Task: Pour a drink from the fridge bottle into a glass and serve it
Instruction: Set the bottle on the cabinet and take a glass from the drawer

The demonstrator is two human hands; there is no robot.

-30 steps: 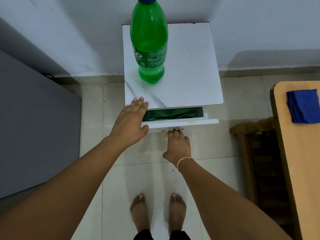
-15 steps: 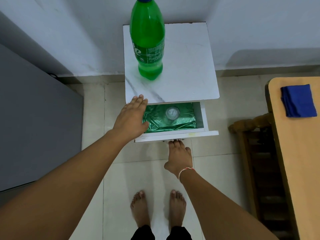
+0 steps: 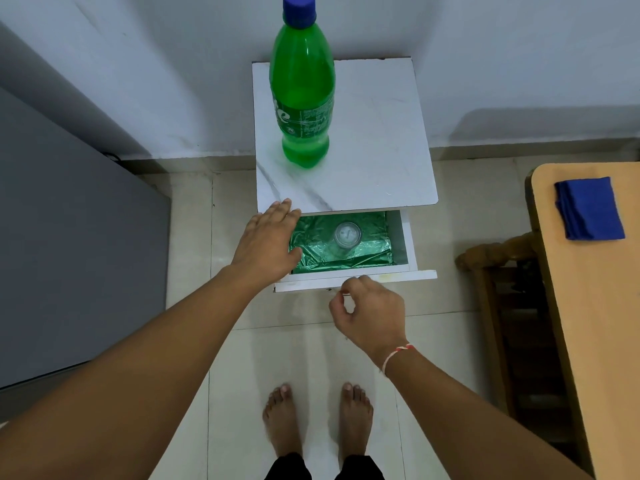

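Two hands: left hand (image 3: 268,239) is lying flat, fingers released; right hand (image 3: 369,315) is curling loosely, grasping nothing.
Glass (image 3: 347,235): standing in open drawer (image 3: 403,242).
Advice: reach straight down, gripping the sides.

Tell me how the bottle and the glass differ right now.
The bottle is green plastic with a blue cap; the glass is clear and open at the top. The bottle is tall and stands on the cabinet top; the glass is short and sits lower, inside the open drawer on green foil lining. The left hand reaches over the drawer beside the glass; no hand is near the bottle. Both stand upright, and neither is held.
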